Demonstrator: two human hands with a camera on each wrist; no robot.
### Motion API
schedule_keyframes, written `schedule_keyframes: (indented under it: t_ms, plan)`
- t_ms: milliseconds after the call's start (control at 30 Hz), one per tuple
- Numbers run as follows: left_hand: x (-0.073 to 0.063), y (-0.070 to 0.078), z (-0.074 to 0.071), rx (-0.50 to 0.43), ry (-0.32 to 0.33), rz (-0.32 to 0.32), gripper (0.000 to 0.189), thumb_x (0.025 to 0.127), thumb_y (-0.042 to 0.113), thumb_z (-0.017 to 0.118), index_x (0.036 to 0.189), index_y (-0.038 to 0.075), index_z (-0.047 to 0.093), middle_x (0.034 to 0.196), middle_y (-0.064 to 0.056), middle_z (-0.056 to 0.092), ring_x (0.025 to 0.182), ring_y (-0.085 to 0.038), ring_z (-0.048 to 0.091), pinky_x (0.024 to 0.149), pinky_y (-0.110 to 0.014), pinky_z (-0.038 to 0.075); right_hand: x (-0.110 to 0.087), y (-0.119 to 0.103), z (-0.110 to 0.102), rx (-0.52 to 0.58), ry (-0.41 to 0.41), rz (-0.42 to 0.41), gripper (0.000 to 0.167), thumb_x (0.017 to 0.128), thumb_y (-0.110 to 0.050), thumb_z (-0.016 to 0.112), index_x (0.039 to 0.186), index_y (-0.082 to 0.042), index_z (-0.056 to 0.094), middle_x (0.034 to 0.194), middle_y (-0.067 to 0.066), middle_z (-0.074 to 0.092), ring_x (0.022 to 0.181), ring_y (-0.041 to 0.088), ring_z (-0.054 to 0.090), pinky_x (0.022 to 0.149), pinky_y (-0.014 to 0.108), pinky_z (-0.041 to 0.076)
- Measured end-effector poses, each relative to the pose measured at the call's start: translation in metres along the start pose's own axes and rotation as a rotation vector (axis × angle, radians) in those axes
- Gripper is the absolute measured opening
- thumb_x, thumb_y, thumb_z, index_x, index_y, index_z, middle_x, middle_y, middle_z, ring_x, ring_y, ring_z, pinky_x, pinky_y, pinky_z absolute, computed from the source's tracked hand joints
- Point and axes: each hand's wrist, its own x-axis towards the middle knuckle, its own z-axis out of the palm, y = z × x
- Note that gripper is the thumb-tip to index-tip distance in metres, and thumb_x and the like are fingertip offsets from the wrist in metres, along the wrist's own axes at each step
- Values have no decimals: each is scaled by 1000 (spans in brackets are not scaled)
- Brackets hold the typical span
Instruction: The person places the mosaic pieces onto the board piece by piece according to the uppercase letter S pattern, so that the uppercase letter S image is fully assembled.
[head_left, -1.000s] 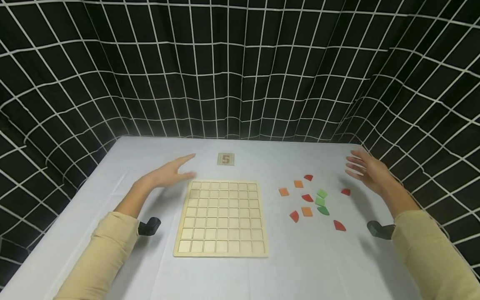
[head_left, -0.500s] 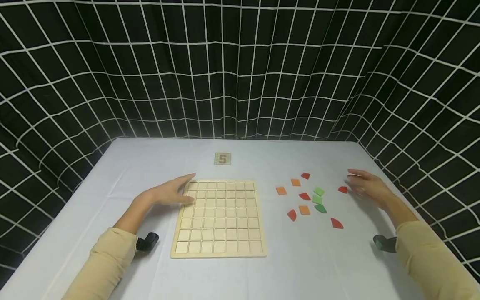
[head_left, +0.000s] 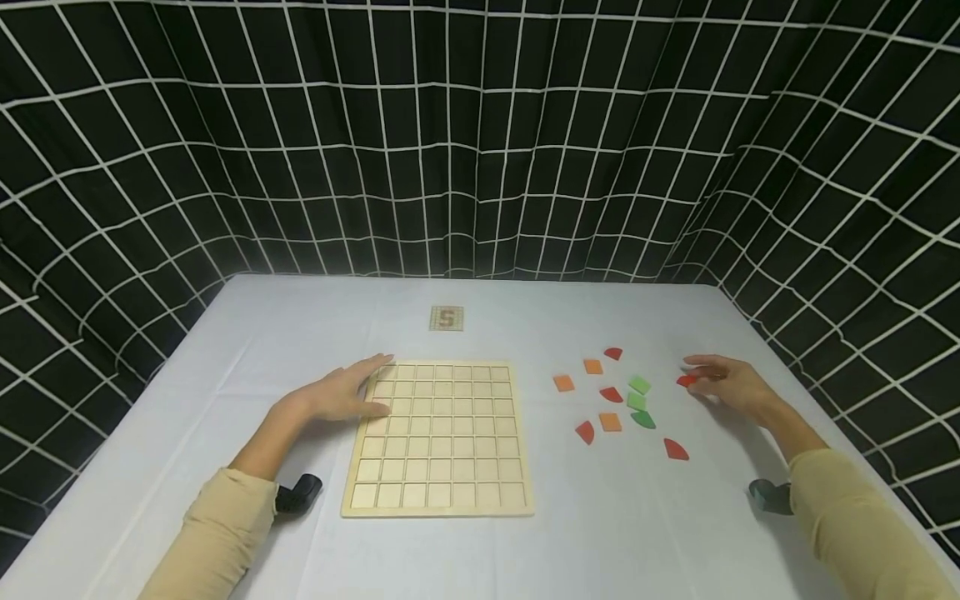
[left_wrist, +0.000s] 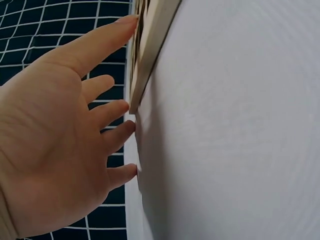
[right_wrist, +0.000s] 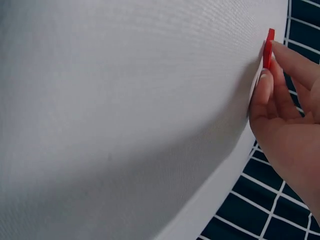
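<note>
My left hand [head_left: 339, 395] lies over the upper left corner of a pale wooden grid board [head_left: 452, 437], fingers spread and thumb above its cells. The left wrist view shows its fingers [left_wrist: 115, 137] straight by the board's edge [left_wrist: 150, 57], with nothing held. At the right, my right hand [head_left: 733, 387] pinches a red quarter-circle tile [head_left: 685, 381] between thumb and fingertips. That tile [right_wrist: 269, 49] stands slightly tilted at the cloth in the right wrist view. Its lower part is partly hidden by the fingers.
Loose flat tiles lie between board and right hand: orange squares [head_left: 611, 422], light green squares [head_left: 637, 401], a dark green quarter circle [head_left: 643, 419] and several red ones [head_left: 676, 449]. A small card marked 5 [head_left: 447, 318] lies behind the board. A black gridded curtain [head_left: 480, 150] surrounds the table.
My left hand has come down toward me onto the board's corner. My right hand has lowered from the far right to the red quarter-circle tile and taken hold of it.
</note>
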Motion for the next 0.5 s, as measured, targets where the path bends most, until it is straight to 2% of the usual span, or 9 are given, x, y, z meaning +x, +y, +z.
schedule_keyframes:
  t_ms: [100,200,333,500]
  plan:
    - [-1,0,1,25,-4,11,88,87,42,66,150,0,21,153,-24,20,138,-43,18,106,-68,9,1,-1,1,-54,12,18,59,91,-21,67,139,1,43,131,31,45,118,44,39,89,49,41]
    - [-3,0,1,16,-18,11,87,87,41,66,149,-1,22,153,-25,17,139,-42,15,105,-68,7,1,-4,1,-101,-1,9,57,90,-22,67,137,2,46,128,32,45,114,44,40,86,47,43]
    - [-6,1,0,6,-40,4,88,87,42,67,149,-2,22,153,-27,14,140,-42,11,106,-68,5,1,-8,-3,-167,-27,-19,51,89,-21,68,130,5,52,124,31,48,111,44,41,86,50,43]
    - [-9,3,-2,15,-72,-32,96,84,48,67,150,-2,17,154,-28,9,141,-42,7,109,-63,4,2,-9,-8,-191,-40,-12,52,87,-24,70,124,9,55,116,27,54,104,39,44,80,43,41]
